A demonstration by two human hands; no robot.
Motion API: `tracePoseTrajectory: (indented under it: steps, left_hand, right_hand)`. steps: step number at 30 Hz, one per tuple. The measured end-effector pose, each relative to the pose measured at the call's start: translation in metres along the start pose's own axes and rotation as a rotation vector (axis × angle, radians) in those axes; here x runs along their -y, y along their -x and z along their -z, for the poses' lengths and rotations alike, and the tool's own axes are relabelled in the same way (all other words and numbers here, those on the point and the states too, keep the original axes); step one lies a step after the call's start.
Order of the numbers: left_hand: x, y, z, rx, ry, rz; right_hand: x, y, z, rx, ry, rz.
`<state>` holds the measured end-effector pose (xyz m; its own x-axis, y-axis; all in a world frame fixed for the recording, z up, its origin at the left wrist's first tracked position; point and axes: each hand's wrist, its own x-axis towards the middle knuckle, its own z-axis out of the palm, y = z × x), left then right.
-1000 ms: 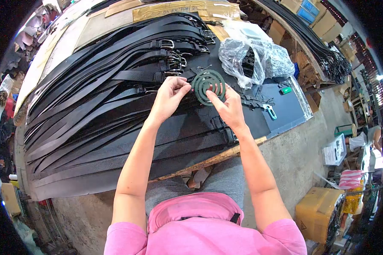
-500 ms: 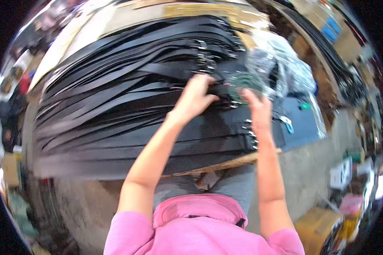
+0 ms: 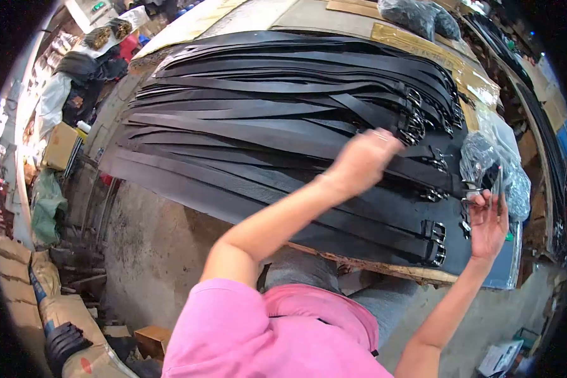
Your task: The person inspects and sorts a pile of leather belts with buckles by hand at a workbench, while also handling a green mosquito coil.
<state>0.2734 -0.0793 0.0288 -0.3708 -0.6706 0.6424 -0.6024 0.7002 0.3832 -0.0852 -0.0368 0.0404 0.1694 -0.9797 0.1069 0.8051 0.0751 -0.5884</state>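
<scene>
Many black belts (image 3: 252,129) lie side by side on the table, their metal buckles (image 3: 413,120) toward the right. Over the middle of them is my left hand (image 3: 362,162), blurred, with its fingers curled; what they hold, if anything, is hidden. My right hand (image 3: 487,230), at the right end of the table, pinches the buckle end of one black belt (image 3: 431,181), which stretches left toward my left hand. A thin upright object (image 3: 498,183) shows by the right fingertips, too small to name. Nearer me, more buckles (image 3: 436,242) rest on the dark surface.
Clear plastic wrapping (image 3: 494,157) lies beyond my right hand. Flattened cardboard with yellow tape (image 3: 409,44) covers the far side. The wooden table edge (image 3: 384,268) runs before my lap. Cardboard boxes (image 3: 63,145) stand on the left.
The view has turned left. My right hand has moved off the round green object to a belt's buckle end. My left hand has left the buckles and is over the straps.
</scene>
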Motion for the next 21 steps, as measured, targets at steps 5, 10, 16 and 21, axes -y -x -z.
tracePoseTrajectory:
  steps: [5, 10, 16, 21]
  left_hand:
    - [0.111, 0.071, 0.156, 0.019, -0.672, 0.213]
    - [0.285, 0.181, 0.420, -0.052, -1.086, 0.205]
    - [0.325, 0.245, 0.583, -0.220, -1.445, 0.564]
    - [0.351, 0.263, 0.610, -0.239, -1.509, 0.458]
  right_hand:
    - [0.037, 0.028, 0.004, -0.136, 0.033, 0.131]
    - [0.034, 0.049, 0.011, -0.195, 0.166, 0.073]
    - [-0.014, 0.040, -0.005, -0.182, 0.170, -0.028]
    - [-0.031, 0.038, -0.004, -0.223, 0.280, -0.072]
